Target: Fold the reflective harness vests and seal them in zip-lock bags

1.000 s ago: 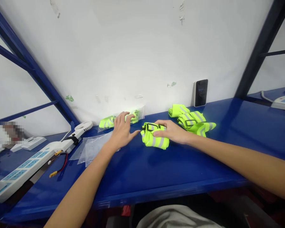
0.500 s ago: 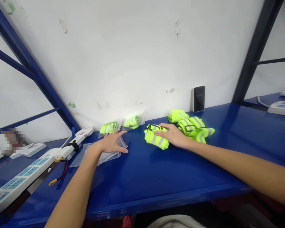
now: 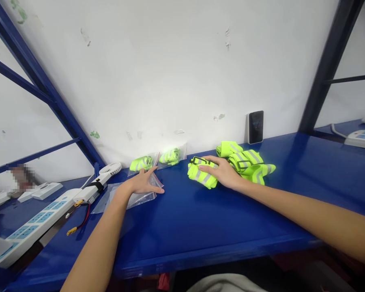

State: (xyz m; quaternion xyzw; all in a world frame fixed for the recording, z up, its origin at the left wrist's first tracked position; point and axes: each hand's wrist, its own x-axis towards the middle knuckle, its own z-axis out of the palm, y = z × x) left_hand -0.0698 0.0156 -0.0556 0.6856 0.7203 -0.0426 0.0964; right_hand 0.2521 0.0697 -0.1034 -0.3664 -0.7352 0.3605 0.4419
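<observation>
My left hand (image 3: 142, 183) lies on a clear zip-seal plastic bag (image 3: 124, 197), its fingertips at the bag's red-lined edge; whether it grips the bag I cannot tell. My right hand (image 3: 220, 172) is closed over a folded neon-yellow reflective vest (image 3: 200, 174) with black trim. Just beyond that hand, a looser heap of reflective vest (image 3: 249, 167) and a rolled neon strip (image 3: 228, 149) lie together. Two neon items in clear bags (image 3: 140, 163) (image 3: 170, 156) sit against the wall, near my left fingertips.
Everything lies on a blue steel shelf (image 3: 200, 219) against a white wall. To the left are a white power strip (image 3: 44, 217), a small white fan (image 3: 110, 168) and a red-black wire (image 3: 82, 217). A black device (image 3: 256, 127) leans on the wall, and blue uprights frame both sides.
My left hand has come back from the bagged items and down onto the clear bag. My right hand stays on the folded vest. The view has shifted slightly.
</observation>
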